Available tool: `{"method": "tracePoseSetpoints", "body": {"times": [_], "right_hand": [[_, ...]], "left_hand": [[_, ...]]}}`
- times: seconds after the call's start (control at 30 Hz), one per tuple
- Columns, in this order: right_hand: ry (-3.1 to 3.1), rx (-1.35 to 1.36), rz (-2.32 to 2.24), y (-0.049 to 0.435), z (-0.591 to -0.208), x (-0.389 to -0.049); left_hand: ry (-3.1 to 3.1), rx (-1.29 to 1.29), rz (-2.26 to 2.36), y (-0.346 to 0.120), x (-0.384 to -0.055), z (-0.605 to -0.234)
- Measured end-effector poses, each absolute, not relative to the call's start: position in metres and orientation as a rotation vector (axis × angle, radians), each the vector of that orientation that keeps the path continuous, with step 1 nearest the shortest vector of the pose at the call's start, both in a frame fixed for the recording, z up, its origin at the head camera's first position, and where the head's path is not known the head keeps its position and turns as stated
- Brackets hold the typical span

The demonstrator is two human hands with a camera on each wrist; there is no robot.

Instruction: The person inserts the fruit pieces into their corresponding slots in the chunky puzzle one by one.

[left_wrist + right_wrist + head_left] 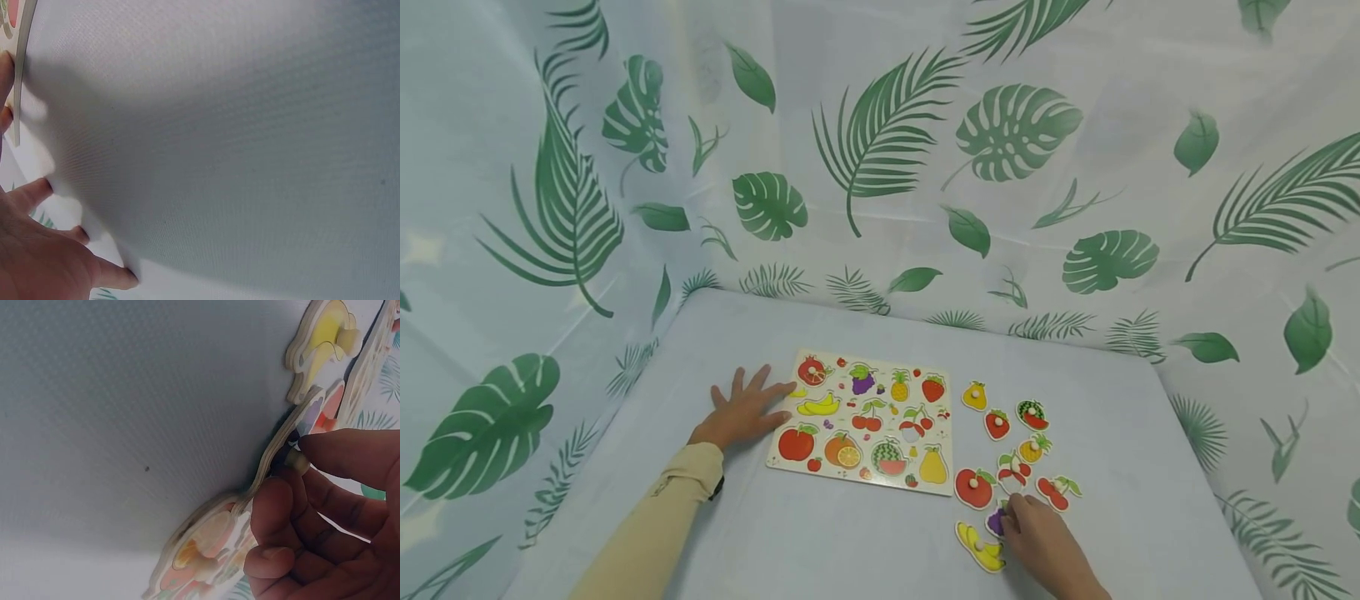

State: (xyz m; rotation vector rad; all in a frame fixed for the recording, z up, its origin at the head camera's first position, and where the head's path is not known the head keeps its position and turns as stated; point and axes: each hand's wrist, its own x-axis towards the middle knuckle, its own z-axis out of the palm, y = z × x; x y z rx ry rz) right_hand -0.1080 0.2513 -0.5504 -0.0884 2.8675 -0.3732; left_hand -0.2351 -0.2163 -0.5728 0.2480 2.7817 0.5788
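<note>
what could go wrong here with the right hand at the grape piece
The grape piece lies close to the banana piece and apple piece, so the right hand might knock them while lifting it.
The two cherry pieces look alike and could get mixed up.
The left hand has only its fingertips at the board's left edge, so the board might slide if pushed.

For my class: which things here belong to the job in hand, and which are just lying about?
Job:
fruit puzzle board
grape piece, pinched by the right hand
loose pieces: banana, apple, pear, strawberry, watermelon, pineapple, two cherry pieces

Surroundings only, nothing stray:
leaf-print sheet
pale tabletop
</note>
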Motion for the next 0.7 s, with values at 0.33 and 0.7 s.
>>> {"method": "tracePoseSetpoints", "body": {"times": [0.33, 0.7], "right_hand": [[2.916, -0.16, -0.412, 0.248, -0.541, -0.115], [2.986, -0.328, -0.366, 0.241, -0.523, -0.135]], "left_hand": [[2.779, 0.246, 0.581, -0.22, -0.236, -0.575], [2.791, 0.27, 0.587, -0.219, -0.236, -0.57]]}}
